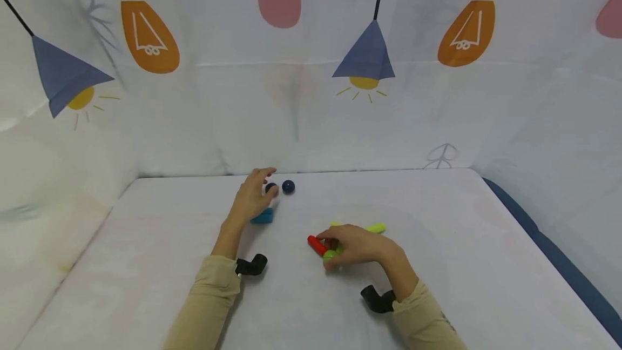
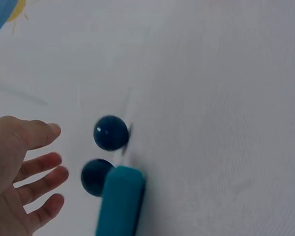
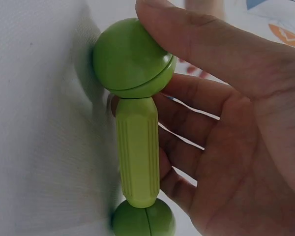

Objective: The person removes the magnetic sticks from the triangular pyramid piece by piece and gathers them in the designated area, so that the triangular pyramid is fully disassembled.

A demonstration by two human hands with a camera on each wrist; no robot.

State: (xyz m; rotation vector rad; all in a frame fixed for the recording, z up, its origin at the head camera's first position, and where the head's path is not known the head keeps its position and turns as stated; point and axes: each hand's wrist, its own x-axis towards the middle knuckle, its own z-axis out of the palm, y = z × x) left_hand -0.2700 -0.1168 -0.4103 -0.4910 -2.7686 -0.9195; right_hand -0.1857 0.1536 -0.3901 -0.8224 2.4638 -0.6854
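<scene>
My right hand (image 1: 357, 244) holds a green ball (image 3: 130, 59) between the thumb and curled fingers, low over the white table. A ridged yellow-green rod (image 3: 137, 152) meets that ball at one end and a second green ball (image 3: 142, 219) at the other. Beside these, a red rod (image 1: 317, 245) points out to the left from under the fingers. My left hand (image 1: 252, 196) reaches forward with its fingers spread and nothing in its grip. Close to it are two dark blue balls (image 1: 288, 187) and blue rods (image 1: 262, 216); the hand partly covers one ball and the rods.
More yellow-green rods (image 1: 376, 228) lie just behind the right hand, partly hidden by it. A white sheet printed with lamps and bulbs (image 1: 150, 36) hangs along the table's back edge. Dark blue material (image 1: 544, 242) borders the table's right side.
</scene>
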